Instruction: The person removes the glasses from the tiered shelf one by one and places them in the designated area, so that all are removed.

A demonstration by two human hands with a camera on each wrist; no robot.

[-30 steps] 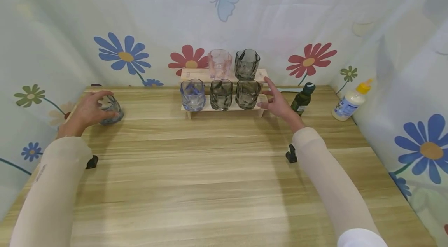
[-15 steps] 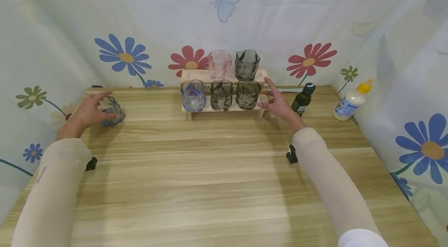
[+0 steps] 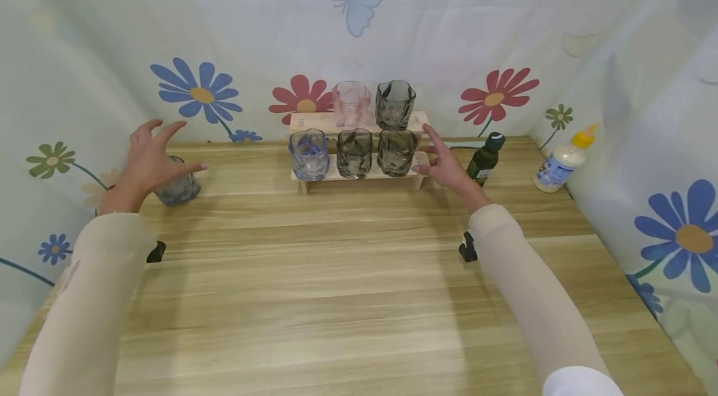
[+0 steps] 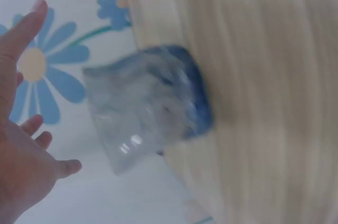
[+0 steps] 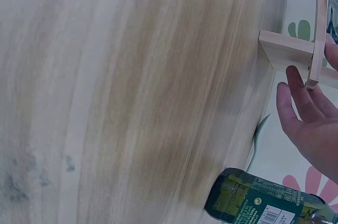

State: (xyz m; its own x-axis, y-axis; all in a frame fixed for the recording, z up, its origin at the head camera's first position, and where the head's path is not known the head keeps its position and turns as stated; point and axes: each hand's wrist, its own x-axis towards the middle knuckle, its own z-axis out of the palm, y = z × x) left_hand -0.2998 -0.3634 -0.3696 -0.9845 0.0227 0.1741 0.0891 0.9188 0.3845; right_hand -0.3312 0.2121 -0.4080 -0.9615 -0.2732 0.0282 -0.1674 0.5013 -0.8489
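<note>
My left hand (image 3: 147, 162), fingers spread and thumb out, is raised beside a blue-grey glass tumbler (image 3: 179, 187) on the table's far left. In the left wrist view the tumbler (image 4: 153, 102) is apart from the hand (image 4: 24, 166). My right hand (image 3: 445, 165) holds the right end of a two-tier wooden rack (image 3: 316, 121); in the right wrist view its thumb and fingers lie on either side of the rack's board (image 5: 320, 39). On the upper tier are a pink tumbler (image 3: 351, 106) and a grey one (image 3: 396, 105). The lower tier bears a blue tumbler (image 3: 309, 156) and two grey ones (image 3: 354, 154).
Beside my right wrist stands a dark green bottle (image 3: 485, 160). Farther right is a white bottle with a yellow cap (image 3: 561, 165). Small black objects (image 3: 467, 247) lie near each forearm on the wooden table (image 3: 314, 296). A flowered curtain (image 3: 252, 22) rises behind.
My left hand has let go of the blue-grey tumbler, spread its fingers and risen slightly. That tumbler remains on the table. My right hand has stayed at the rack.
</note>
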